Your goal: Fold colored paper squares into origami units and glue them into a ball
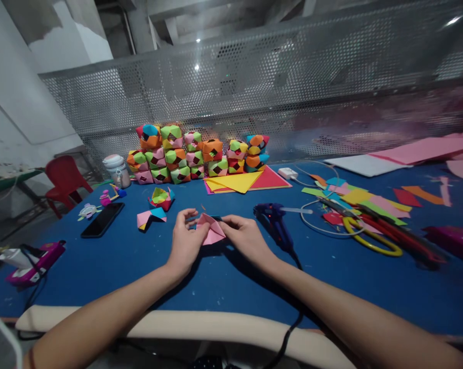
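A small folded piece of pink paper (213, 231) is held between both hands above the blue table. My left hand (187, 237) grips its left side, the thumb pressed on the paper and the other fingers partly curled behind. On the opposite side, my right hand (246, 237) pinches the right corner between thumb and fingers. Left of the hands lie a folded paper unit in pink, yellow and blue (158, 214) and a partly built paper piece in red and green (162, 198). A dark blue glue gun (276, 225) rests to the right of my right hand.
Stacked coloured paper cubes (175, 159) line the back, beside yellow and red sheets (239, 182). Paper strips (362, 197), yellow-handled scissors (369, 241) and a white cable lie right. A phone (103, 220), a jar (116, 170) and a purple power strip (39, 264) are left.
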`<state>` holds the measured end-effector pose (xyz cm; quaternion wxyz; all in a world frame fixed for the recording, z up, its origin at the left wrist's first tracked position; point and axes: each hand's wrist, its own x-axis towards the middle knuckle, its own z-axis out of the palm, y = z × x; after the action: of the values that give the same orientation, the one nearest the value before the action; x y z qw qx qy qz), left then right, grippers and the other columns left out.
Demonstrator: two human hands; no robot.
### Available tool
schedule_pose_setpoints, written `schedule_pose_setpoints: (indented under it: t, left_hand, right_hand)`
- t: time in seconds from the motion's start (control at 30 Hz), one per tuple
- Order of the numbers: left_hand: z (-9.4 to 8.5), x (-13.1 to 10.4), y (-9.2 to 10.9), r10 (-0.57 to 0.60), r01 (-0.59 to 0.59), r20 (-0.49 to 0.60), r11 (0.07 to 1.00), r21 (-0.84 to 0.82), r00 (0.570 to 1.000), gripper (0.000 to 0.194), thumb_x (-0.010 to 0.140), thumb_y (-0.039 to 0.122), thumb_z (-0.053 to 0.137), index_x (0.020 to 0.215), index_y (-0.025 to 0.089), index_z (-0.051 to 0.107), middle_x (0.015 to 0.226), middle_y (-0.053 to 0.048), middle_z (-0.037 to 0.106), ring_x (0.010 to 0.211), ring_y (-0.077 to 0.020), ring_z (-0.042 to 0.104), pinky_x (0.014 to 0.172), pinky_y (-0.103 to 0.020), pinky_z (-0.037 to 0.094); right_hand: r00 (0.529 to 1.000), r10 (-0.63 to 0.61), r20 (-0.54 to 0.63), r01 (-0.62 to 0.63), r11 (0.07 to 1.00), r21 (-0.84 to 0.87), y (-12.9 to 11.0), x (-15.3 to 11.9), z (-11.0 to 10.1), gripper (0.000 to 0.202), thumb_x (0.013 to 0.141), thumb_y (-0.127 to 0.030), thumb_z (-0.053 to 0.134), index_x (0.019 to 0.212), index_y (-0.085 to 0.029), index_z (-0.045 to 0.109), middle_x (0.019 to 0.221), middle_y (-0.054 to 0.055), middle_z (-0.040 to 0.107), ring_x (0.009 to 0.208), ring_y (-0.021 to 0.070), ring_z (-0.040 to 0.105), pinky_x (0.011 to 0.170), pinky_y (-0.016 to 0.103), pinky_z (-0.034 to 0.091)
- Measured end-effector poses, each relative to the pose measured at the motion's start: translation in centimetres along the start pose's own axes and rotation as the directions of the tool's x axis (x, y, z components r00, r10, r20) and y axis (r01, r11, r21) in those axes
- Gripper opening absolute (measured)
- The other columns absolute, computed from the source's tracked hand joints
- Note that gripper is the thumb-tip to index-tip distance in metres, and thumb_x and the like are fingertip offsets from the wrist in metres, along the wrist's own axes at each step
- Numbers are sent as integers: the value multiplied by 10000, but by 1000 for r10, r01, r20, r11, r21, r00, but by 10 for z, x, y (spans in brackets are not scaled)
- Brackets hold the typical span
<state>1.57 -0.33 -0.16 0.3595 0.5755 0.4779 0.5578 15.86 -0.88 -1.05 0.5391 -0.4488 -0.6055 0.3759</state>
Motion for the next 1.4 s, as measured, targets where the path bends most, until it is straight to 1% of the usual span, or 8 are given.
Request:
schedule_pose_setpoints:
  t: [0.13,0.23,0.33,0.7,1.07,1.17,1.3,1.4]
  left_hand:
    - [0,2,0,-83,94,142,992,-78,986,199,729,263,590,874,132,623,829,-33,626,708,-124,556,639,-219,433]
    - [-1,4,-2,-84,87,75,996,-37,994,173,715,255,589,825,132,641,783,-17,634,673,-119,541,610,-209,417]
    - [-2,5,-2,-56,55,41,998,28,998,186,717,265,588,839,139,650,812,-17,649,697,-127,547,624,-211,418]
    - [1,-1,3,-42,33,97,996,85,994,137,719,182,555,829,145,627,801,-7,637,700,-117,557,631,-201,419]
    - [-1,0,-6,-34,8,148,984,179,988,148,630,123,521,751,155,599,689,25,579,652,-111,503,599,-195,383]
    - [-1,-1,-5,-59,37,131,986,164,990,128,616,140,539,730,152,596,673,24,578,634,-113,504,586,-198,380]
    - [0,-3,-4,-53,40,89,990,137,995,119,625,161,555,740,151,584,687,20,583,629,-112,507,582,-200,388]
    - [1,-4,-5,-68,52,108,988,144,992,102,626,168,558,725,153,574,653,33,557,601,-101,480,557,-193,368]
  right_hand:
    - [992,44,118,-51,997,59,-1,0,-1,319,804,-417,504,764,-135,648,573,-1,578,545,128,537,536,237,417]
    - [998,22,56,-23,999,28,-3,-3,-3,301,806,-445,513,831,-158,599,634,-4,585,559,129,544,543,242,421]
    - [999,-53,0,53,992,-113,-3,-5,-4,276,779,-449,561,759,-174,549,620,-17,553,545,118,502,520,232,389]
    - [985,-173,-9,164,946,-280,5,1,-10,204,805,-344,528,705,-174,581,616,-4,570,564,124,499,535,238,382]
    - [891,-428,153,450,785,-426,5,-2,-15,148,838,-233,493,748,-185,600,694,38,588,641,148,531,601,262,407]
    - [900,-418,125,430,798,-423,4,-4,-11,144,834,-249,491,778,-180,605,718,41,594,648,148,539,615,260,417]
    - [969,-238,64,245,902,-357,2,-5,-5,161,794,-291,534,862,-170,614,699,16,613,594,135,535,573,245,417]
    - [982,-167,88,187,921,-343,3,-5,-2,169,799,-282,511,744,-170,626,582,-11,577,528,120,492,520,230,372]
